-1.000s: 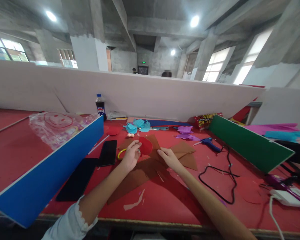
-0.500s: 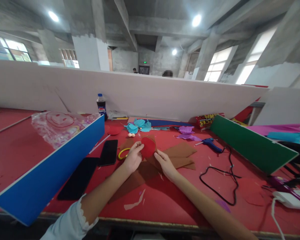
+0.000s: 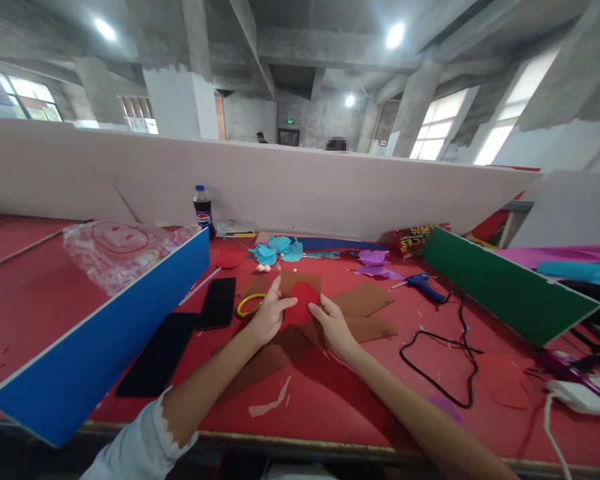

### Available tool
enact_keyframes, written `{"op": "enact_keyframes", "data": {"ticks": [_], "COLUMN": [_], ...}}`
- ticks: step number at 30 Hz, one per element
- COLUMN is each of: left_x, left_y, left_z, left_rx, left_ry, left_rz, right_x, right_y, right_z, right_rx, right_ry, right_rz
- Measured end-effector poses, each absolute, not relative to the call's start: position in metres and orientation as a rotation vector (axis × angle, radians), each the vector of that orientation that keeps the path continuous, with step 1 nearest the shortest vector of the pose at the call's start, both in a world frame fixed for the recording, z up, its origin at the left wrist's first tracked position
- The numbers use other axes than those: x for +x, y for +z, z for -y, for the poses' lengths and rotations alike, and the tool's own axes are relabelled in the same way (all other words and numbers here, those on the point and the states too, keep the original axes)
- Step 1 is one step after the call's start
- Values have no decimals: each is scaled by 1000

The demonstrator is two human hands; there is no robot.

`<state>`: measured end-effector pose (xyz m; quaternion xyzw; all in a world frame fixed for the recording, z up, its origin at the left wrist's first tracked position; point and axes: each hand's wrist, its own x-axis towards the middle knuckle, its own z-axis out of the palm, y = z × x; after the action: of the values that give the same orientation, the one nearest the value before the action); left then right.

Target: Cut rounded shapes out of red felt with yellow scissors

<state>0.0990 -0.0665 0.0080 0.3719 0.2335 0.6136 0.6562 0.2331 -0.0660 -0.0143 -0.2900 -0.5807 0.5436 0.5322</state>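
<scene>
Pinching round thin red sheet, left hand and right hand at opposite edges, brown flat sheet behind thumbs (probably light, floppy, creasable); edge grip suits.

Ceiling lamps are glaring with soft halos; side windows are blowing out white. Ceiling is staying dim grey. Desk is reading moderately lit, arms casting soft shadows. Wide lens is stretching the edges. A mosaic is pixelating one far head. Far background is looking soft.
</scene>
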Motion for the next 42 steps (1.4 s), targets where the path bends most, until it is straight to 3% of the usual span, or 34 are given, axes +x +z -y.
{"op": "enact_keyframes", "data": {"ticks": [16,42], "left_x": [98,98], "left_y": [0,0], "left_z": [69,65], "left_rx": [1145,1263], "left_ry": [1154,1177], "left_rz": [-810,-988], "right_x": [249,261], "right_y": [-10,2], "right_z": [56,47], "right_rx": [-816,-977], "right_ry": [1161,839], "right_rz": [1447,1717]}}
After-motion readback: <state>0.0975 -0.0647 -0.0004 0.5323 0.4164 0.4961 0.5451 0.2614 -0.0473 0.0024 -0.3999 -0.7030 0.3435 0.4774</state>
